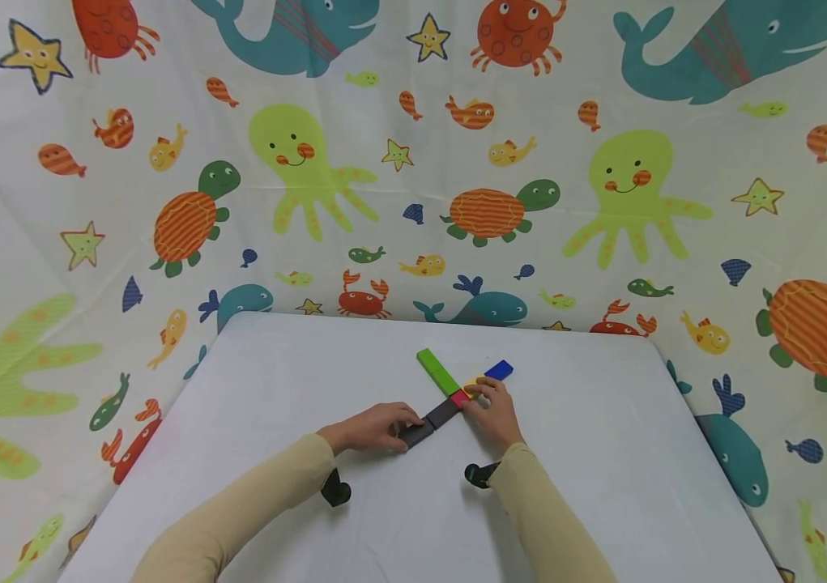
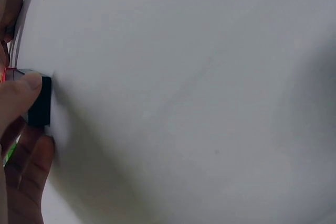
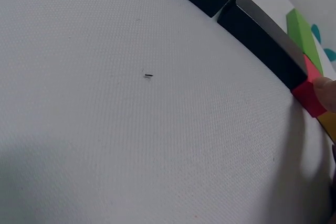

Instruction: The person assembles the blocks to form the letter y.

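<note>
My left hand grips the near black block, its thumb on one side and fingers on the other. A second black block lies end to end with it, a thin gap between them. Beyond it comes a red block, touched by the thumb of my right hand. The right fingers curl over a yellow block, partly hidden beneath them. A blue block continues the line, and a long green block branches off far-left from the red one.
The blocks lie on a white table with rounded far corners. Behind and beside it hangs a curtain printed with sea animals. A small dark device is worn under each wrist, close above the tabletop.
</note>
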